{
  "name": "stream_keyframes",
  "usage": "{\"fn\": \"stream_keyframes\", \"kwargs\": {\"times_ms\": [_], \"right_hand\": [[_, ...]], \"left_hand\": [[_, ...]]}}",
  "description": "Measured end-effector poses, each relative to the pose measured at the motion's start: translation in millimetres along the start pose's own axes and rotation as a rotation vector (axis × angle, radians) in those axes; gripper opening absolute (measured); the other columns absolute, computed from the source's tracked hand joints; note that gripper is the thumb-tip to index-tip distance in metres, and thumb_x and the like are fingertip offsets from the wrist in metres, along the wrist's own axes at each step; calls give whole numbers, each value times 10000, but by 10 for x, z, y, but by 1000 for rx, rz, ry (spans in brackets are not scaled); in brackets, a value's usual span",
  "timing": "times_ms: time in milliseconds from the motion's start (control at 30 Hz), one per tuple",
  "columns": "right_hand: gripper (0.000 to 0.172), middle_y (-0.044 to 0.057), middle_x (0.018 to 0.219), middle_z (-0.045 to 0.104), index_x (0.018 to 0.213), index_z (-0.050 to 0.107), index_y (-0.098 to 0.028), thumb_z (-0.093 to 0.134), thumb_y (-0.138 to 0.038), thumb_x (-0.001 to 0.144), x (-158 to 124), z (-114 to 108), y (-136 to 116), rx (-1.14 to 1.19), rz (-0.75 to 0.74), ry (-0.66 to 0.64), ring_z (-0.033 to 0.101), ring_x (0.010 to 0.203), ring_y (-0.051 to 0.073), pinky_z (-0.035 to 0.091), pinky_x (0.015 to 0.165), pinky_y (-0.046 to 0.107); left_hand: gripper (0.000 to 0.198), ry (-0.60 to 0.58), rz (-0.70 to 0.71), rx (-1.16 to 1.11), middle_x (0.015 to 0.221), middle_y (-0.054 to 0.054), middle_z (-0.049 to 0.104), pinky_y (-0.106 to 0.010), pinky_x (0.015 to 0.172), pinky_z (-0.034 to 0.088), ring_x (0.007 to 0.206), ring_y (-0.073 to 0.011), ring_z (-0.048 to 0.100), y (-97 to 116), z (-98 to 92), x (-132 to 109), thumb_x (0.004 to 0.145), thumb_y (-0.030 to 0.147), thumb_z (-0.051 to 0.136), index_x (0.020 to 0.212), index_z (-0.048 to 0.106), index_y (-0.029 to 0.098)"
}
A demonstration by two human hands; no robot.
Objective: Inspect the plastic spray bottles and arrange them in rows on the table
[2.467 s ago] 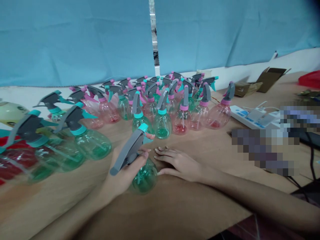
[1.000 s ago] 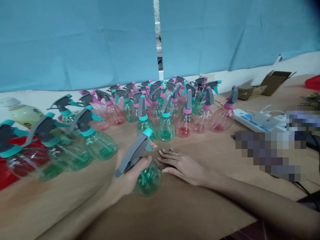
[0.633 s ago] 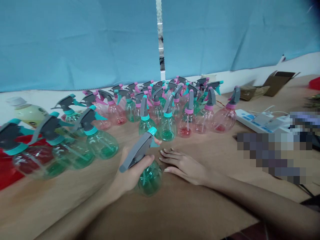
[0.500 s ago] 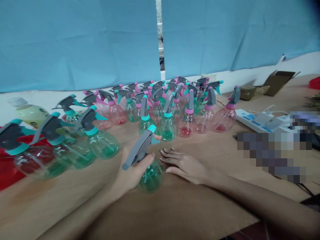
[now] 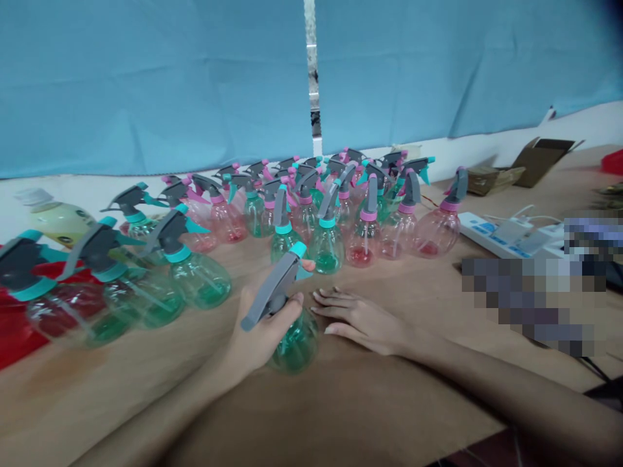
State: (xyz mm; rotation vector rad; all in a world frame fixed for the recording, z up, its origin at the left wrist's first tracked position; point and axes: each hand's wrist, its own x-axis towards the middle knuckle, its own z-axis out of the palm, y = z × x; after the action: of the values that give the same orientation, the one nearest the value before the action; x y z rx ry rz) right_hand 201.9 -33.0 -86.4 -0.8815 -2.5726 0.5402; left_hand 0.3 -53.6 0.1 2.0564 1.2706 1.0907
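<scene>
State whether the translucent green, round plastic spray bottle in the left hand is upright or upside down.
Upright; any slight lean is unclear. The left hand grips the bottle with its grey plastic spray head uppermost.

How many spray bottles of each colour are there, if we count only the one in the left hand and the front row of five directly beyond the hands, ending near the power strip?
Green: 3 (the held bottle in the left hand, the row's left green bottle and right green bottle)
Pink: 3 (the left pink bottle, middle pink bottle and right pink bottle)
Total: 6
</scene>
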Motion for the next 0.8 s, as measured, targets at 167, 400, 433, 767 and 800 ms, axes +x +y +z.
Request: {"fn": "stream_keyframes", "kwargs": {"times_ms": [167,400,433,767,800], "right_hand": [[510,65,1446,366,1373,392,-202,312,-469,946,3,-19,-15,-18,10,-19,277,1358,193,201,1133,412],[540,59,1449,359,1384,372,-219,352,-501,925,4,18,15,-39,0,-5,283,1356,197,209,1132,414],[562,63,1449,358,1385,372,-216,373,-519,911,3,25,21,-43,2,-1,286,1355,203,210,1131,418],[610,75,1448,358,1379,382,-203,411,-554,881,1,40,30,-42,22,5,292,1352,212,211,1129,423],[608,77,1447,360,1379,383,-205,414,-553,881,1,38,29,-36,20,9,298,1350,216,215,1127,427]], "left_hand": [[366,-37,-37,-119,959,-15,656,-282,801,504,844,-147,622,-44,8,-7,816,209,493,1177,539,251],[389,-39,-44,-74,1054,9,648,-273,759,522,757,-129,626,-39,7,-25,824,208,492,1200,529,299],[393,-43,-51,-67,1044,10,653,-276,762,522,756,-132,626,-41,5,-27,824,207,490,1205,525,298],[388,-52,-79,-27,896,6,681,-293,744,526,739,-161,633,-16,-7,-13,825,264,486,1211,522,285],[373,-52,-82,-19,844,11,680,-296,740,526,727,-164,631,-14,-10,-13,823,268,487,1192,537,282]]}}
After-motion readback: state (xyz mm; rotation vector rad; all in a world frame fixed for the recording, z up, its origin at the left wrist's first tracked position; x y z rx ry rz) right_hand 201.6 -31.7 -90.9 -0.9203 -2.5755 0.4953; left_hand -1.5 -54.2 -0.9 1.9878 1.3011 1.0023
